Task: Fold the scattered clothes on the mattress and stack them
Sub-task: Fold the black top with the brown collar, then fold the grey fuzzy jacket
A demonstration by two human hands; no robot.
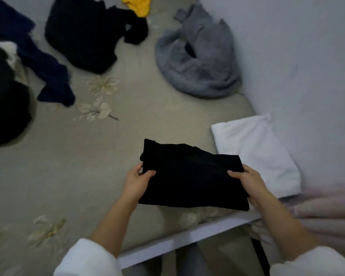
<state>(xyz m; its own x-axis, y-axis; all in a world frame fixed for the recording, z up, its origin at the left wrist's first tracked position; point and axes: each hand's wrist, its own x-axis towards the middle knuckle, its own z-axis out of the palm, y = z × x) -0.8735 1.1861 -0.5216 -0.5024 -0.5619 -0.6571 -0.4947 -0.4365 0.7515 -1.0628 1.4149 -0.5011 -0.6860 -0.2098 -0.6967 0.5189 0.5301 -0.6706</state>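
Black heap (6, 108) at far left of the mattress (88, 156), with a white patch showing near its top. Navy piece (46, 74) just right of it, strung out loose and touching the heap. Black top (82, 36) further back, crumpled and unfolded. Yellow piece (137, 5) at the back edge, cut off by the frame and touching the black top's far corner.

Left hand (136, 182): grips the left edge of the black fold (191, 180), thumb on top, fingers curled under. The fold is a neat rectangle over the mattress's near edge, centre-right. Can't tell if it rests on the mattress or is lifted.

Grey sweater (197, 62) behind it, bunched up near the wall (307, 56), well apart from the fold.

Right hand (247, 182): grips the fold's right edge the same way, thumb on top. Both forearms are bare, white sleeves pushed up.

White fold (255, 150) in the near right corner against the wall, just beside the black fold; can't tell if they touch. Pink fabric (327, 212) at far right, blurred.
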